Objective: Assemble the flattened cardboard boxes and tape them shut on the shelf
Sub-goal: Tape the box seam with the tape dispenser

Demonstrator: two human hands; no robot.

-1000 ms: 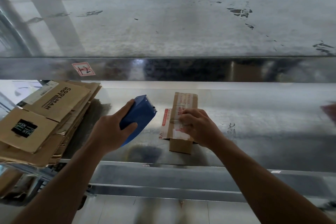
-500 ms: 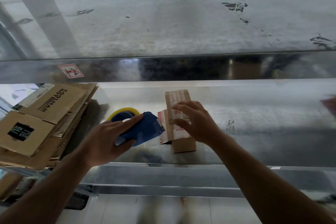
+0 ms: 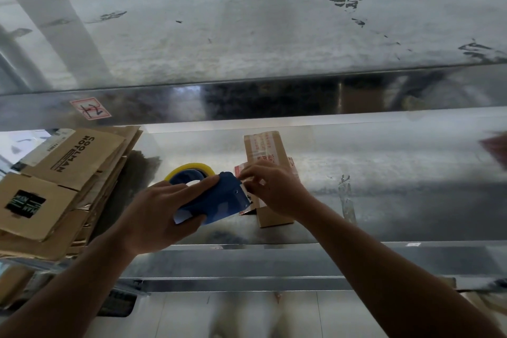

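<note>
A small brown cardboard box [image 3: 267, 149] with printed tape along its top stands on the metal shelf [image 3: 384, 173]. My left hand [image 3: 159, 214] grips a blue tape dispenser [image 3: 216, 200] with a yellow-rimmed tape roll [image 3: 192, 169], held just left of the box. My right hand [image 3: 274, 189] hovers over the box's near part, its fingertips pinching at the tape end by the dispenser's blade. The box's near top is hidden under that hand.
A pile of flattened cardboard boxes [image 3: 63, 173] lies at the shelf's left end. An upper shelf's steel edge [image 3: 247, 99] runs across just above. A strip of clear tape [image 3: 347, 200] sticks on the shelf to the right of the box.
My left hand turned the dispenser and brought it right, up against the box, so the roll now shows. My right hand left the box top and moved its fingers to the dispenser's blade.
</note>
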